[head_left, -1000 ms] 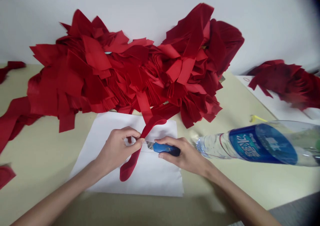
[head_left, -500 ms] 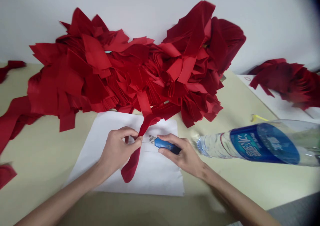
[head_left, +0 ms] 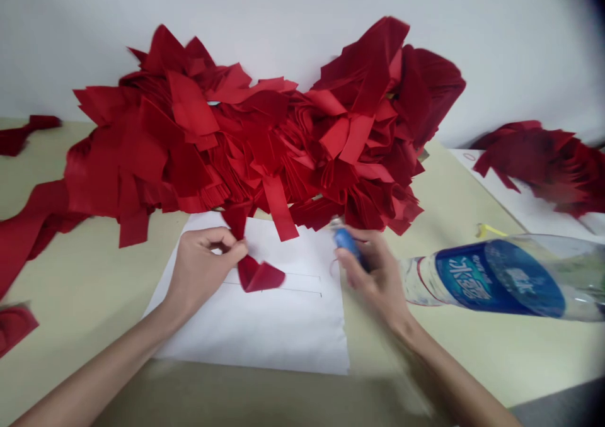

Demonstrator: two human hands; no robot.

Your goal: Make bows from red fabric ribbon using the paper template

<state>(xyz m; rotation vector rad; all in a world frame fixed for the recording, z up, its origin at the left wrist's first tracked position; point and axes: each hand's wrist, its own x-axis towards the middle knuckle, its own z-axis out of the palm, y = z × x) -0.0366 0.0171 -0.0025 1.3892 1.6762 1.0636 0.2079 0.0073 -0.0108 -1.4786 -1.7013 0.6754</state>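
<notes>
The fabric strip [head_left: 255, 274] is a deep, plain red, darker in its folds; the heap of fabric pieces [head_left: 265, 137] matches it in crimson shades; the paper sheet [head_left: 288, 332] is white, ruled with two thin dark lines; the utility knife [head_left: 346, 243] has a bright blue handle; the water bottle's label [head_left: 486, 277] is dark blue and teal with white characters; the tabletop [head_left: 472, 364] is pale khaki.
</notes>
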